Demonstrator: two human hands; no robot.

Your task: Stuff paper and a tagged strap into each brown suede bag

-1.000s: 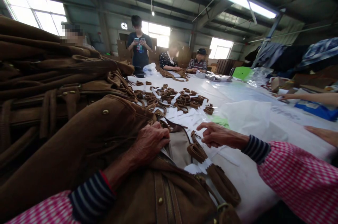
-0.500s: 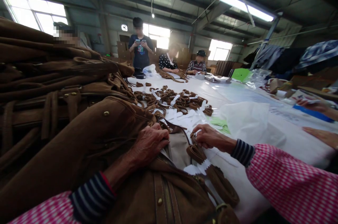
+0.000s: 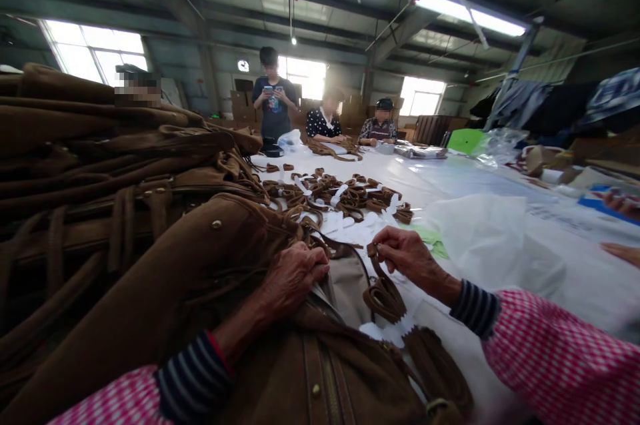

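At centre, the left hand point(image 3: 295, 278) grips the brown fabric bag's point(image 3: 270, 371) open edge. Right of it, the right hand point(image 3: 413, 258) pinches a coiled brown strap's point(image 3: 385, 298) end.

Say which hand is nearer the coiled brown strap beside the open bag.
Right. The right hand pinches one end of the coiled strap; the left hand is at the brown bag, across its opening.
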